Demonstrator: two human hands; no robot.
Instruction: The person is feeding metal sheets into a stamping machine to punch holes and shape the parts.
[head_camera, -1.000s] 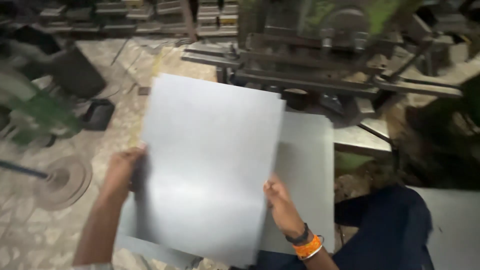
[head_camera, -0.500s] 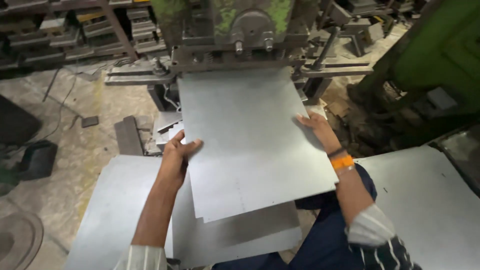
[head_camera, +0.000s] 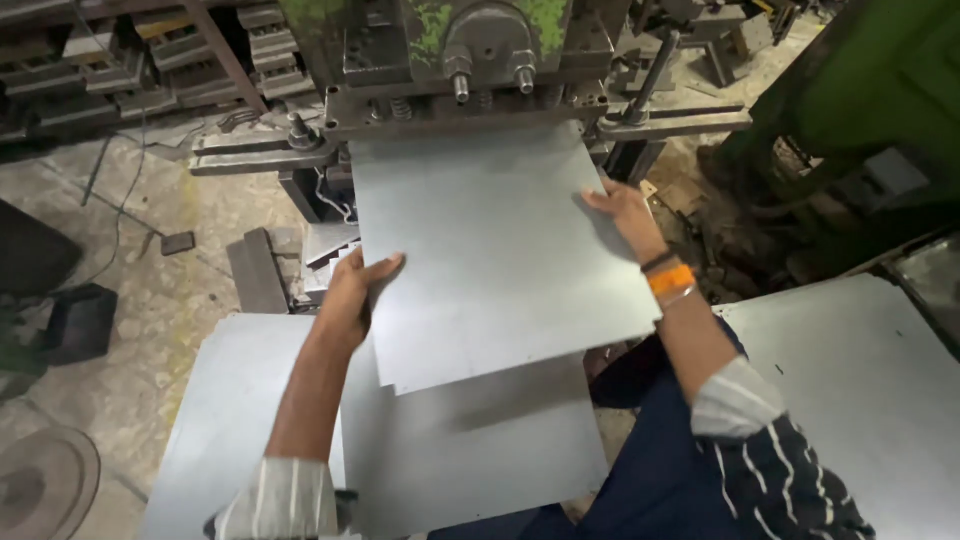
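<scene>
- steel sheet (head_camera: 500, 250) lay tilted, far edge under the green press (head_camera: 470, 60), above stacked sheets (head_camera: 470, 450).
- left hand (head_camera: 352, 295) gripped its left edge, right hand (head_camera: 622, 210) its right.
- feeding it squarely, fingers outside the die, seemed wise.

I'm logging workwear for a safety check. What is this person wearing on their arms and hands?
Both hands are bare, no gloves. The left hand has a pale striped sleeve rolled near the elbow. The right hand has an orange band and dark bracelet at the wrist, with a dark, white-striped sleeve above.
</scene>
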